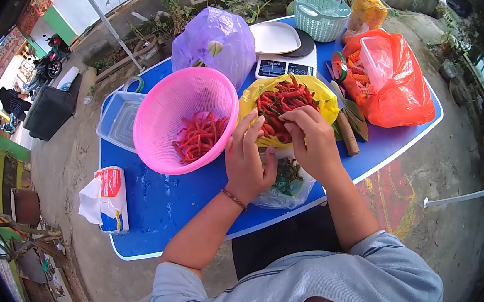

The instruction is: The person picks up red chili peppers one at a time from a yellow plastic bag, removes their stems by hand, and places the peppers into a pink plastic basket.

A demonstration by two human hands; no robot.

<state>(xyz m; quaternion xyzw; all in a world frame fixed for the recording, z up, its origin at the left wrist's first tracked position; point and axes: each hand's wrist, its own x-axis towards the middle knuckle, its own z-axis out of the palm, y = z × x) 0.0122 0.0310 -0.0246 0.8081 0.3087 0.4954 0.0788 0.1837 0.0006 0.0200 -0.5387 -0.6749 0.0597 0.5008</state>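
Observation:
Red chilies fill a yellow plastic bag in front of me. Over the bag's near edge, my right hand has its thumb and fingers drawn together at the chilies; what is between the tips is hidden. My left hand is at the bag's left side, next to the pink basket, its thumb apart from its raised fingers. Tilted toward me, the basket contains a pile of red chilies. Below my hands lies a clear plastic bag with dark green bits inside.
On the blue table are a tissue pack, a clear tub, a purple bag, and a kitchen scale with a white tray. To the right are a wooden-handled knife, an orange-red bag and a green basket.

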